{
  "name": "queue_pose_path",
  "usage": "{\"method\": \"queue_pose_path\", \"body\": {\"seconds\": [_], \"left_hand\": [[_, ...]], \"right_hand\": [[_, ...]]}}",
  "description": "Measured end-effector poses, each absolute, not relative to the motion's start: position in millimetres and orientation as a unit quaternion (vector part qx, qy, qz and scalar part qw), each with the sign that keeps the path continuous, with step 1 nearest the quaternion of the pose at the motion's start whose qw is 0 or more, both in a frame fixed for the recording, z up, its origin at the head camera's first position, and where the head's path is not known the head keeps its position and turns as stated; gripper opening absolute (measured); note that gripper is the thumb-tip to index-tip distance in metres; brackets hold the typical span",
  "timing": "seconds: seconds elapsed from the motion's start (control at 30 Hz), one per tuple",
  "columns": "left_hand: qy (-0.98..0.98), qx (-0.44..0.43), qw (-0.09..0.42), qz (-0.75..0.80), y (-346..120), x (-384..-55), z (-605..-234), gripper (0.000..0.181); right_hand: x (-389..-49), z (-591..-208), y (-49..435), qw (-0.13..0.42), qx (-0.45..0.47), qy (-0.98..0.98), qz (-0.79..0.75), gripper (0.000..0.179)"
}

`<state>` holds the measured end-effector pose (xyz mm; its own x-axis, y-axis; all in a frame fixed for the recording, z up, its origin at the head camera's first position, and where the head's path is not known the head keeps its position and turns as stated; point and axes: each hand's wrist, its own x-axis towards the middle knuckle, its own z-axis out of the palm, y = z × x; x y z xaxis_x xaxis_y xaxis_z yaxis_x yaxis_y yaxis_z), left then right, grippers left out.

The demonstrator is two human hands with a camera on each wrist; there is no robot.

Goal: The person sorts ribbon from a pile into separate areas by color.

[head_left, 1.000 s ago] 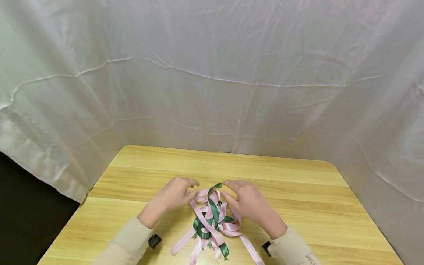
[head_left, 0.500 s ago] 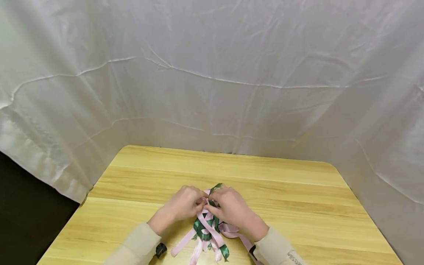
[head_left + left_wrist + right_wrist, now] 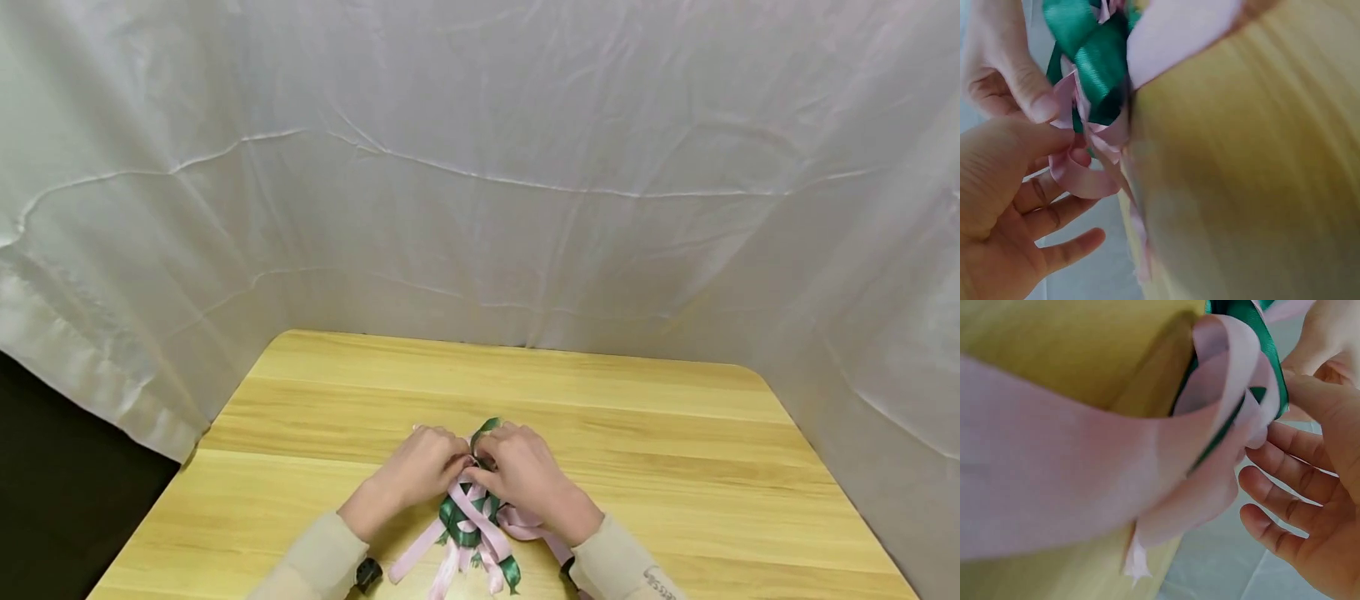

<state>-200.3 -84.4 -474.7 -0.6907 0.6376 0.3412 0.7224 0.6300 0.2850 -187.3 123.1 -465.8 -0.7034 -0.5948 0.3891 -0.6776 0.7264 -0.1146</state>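
Observation:
Satin ribbons, pink (image 3: 483,528) and green (image 3: 512,572), lie tangled in a heap near the front of the table. My left hand (image 3: 420,468) is at the heap's far left side. In the left wrist view its thumb and forefinger pinch a pink ribbon loop (image 3: 1088,181), while the other fingers are spread. My right hand (image 3: 528,477) meets it from the right, thumb and forefinger closed on ribbon at the knotted middle. In the right wrist view its remaining fingers (image 3: 1272,531) extend loosely beside the pink folds (image 3: 1204,494). The exact pinch point is partly hidden.
The wooden table (image 3: 675,433) spreads out around the heap. Pale cloth (image 3: 480,233) hangs behind it and along both sides. Loose ribbon tails trail toward the front edge. A small black wrist device (image 3: 367,575) shows under the left sleeve.
Both hands have moved inward from either side of the heap and come together at its far middle, where they took hold of ribbon. Over the last half second they barely shift.

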Motion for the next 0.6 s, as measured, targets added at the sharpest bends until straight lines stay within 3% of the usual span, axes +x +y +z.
{"method": "queue_pose_path", "body": {"seconds": [0.27, 0.5, 0.6], "left_hand": [[-0.891, -0.361, 0.046, -0.273, -85.7, -198.4, -459.9, 0.015], [-0.882, -0.353, 0.050, -0.309, -86.9, -199.5, -444.3, 0.016], [-0.877, -0.359, 0.058, -0.313, -86.9, -200.1, -437.2, 0.017]], "right_hand": [[-187.4, -453.2, 129.0, 0.182, 0.341, -0.910, 0.149, 0.007], [-189.6, -441.2, 134.9, 0.173, 0.334, -0.904, 0.203, 0.026], [-191.3, -438.7, 134.8, 0.183, 0.348, -0.897, 0.199, 0.015]]}}
